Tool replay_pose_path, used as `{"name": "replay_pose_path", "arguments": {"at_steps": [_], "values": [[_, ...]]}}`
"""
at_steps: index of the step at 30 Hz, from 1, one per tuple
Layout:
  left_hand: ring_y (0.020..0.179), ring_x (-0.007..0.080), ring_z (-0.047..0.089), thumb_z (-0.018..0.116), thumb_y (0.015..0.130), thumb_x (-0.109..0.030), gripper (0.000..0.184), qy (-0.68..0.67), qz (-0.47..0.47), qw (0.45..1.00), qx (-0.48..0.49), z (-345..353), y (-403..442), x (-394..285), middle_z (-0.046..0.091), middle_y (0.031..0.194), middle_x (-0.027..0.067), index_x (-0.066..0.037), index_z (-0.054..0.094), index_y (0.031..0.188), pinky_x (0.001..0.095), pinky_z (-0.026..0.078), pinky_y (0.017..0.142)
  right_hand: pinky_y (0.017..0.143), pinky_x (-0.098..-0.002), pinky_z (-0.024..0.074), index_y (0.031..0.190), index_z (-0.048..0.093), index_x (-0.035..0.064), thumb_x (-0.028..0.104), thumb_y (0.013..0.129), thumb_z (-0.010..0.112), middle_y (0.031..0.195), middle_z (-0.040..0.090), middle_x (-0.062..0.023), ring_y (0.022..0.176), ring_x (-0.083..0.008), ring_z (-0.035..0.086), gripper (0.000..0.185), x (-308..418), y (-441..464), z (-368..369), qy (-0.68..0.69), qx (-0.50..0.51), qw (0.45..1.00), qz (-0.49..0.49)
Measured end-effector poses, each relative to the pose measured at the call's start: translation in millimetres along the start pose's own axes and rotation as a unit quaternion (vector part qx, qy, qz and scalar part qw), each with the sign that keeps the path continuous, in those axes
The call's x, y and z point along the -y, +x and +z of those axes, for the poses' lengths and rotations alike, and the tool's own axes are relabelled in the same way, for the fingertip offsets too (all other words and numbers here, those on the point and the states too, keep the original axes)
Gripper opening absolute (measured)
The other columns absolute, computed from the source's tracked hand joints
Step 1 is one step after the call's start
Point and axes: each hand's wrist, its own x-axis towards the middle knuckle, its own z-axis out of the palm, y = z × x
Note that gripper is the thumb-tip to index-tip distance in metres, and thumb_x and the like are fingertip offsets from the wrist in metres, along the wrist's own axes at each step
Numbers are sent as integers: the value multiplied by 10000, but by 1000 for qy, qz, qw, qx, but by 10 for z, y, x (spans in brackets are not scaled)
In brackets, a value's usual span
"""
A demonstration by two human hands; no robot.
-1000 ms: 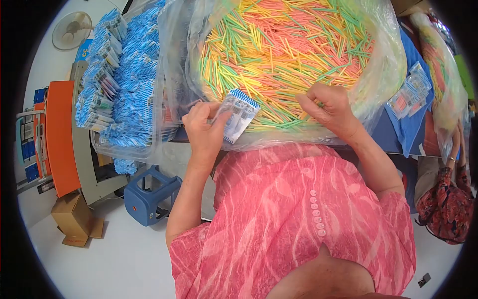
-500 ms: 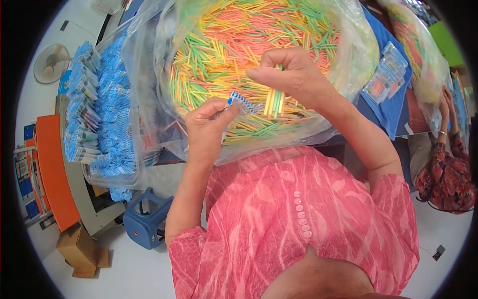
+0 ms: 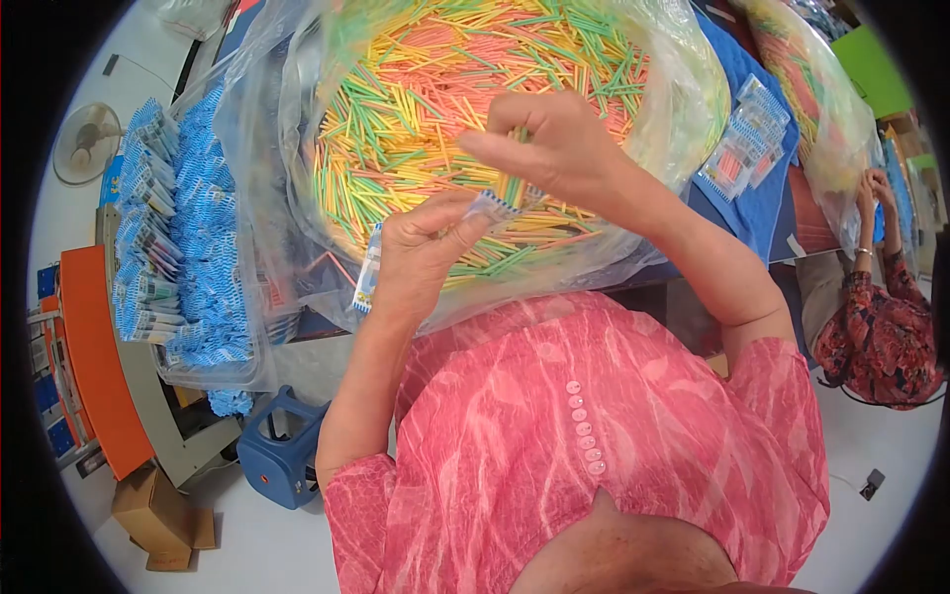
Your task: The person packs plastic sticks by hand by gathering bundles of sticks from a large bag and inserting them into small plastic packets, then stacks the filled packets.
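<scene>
My left hand [image 3: 421,252] pinches a small clear packet [image 3: 492,206] with a blue-checked edge. Another blue-and-white piece of packaging [image 3: 368,269] sticks out on the left side of that hand. In my right hand [image 3: 569,148], closed and just above the packet, is a bundle of thin coloured sticks [image 3: 511,186], yellow and green among them. Their lower ends are at the packet's mouth; how deep they sit inside is hard to see. Both hands are over a big heap of pink, yellow and green sticks [image 3: 426,109] in a large clear plastic bag [image 3: 693,89].
On the left, a clear bin [image 3: 262,371] holds many blue packets [image 3: 203,218]. Several filled packets [image 3: 747,144] lie on a blue cloth [image 3: 762,223] at right. Another person's hands [image 3: 876,188] touch a second bag [image 3: 807,109]. A blue stool [image 3: 282,450] stands below.
My right hand has brought the sticks down and left to the packet, which my left hand has turned mouth-up towards them. The whole view has shifted slightly.
</scene>
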Motion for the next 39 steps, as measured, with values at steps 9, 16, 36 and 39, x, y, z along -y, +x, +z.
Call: {"name": "replay_pose_path", "arguments": {"at_steps": [9, 16, 36, 39], "values": [[865, 64, 599, 605, 945, -172, 212, -106, -50, 992, -41, 193, 131, 78, 688, 963, 19, -13, 702, 1047, 242, 478, 788, 564, -315, 431, 961, 604, 15, 197, 850, 679, 697, 555, -78, 588, -179, 533, 226, -131, -216, -204, -163, -108, 964, -180], [844, 137, 628, 680, 867, -134, 191, 158, 75, 985, 4, 221, 175, 30, 705, 918, 68, -6, 708, 1006, 282, 479, 769, 640, -253, 495, 1013, 647, 3, 23, 827, 672, 834, 662, -56, 739, -123, 627, 189, -266, -846, -687, -42, -89, 994, -38], [931, 297, 563, 855, 592, -240, 579, 613, 33, 764, -197, -642, -450, -7, 615, 991, 86, -66, 580, 1070, 424, 399, 790, 695, -406, 478, 873, 658, 44, 180, 844, 638, 803, 623, -106, 804, -312, 599, 140, -694, 261, -643, -319, -67, 933, -153], [904, 292, 568, 858, 588, -221, 575, 606, 36, 767, -210, -618, -437, -2, 614, 947, 86, -51, 585, 1064, 418, 411, 782, 681, -439, 482, 829, 640, 49, 235, 900, 537, 801, 621, -131, 794, -326, 609, 224, -860, 1039, -233, -380, 3, 909, -170]]}}
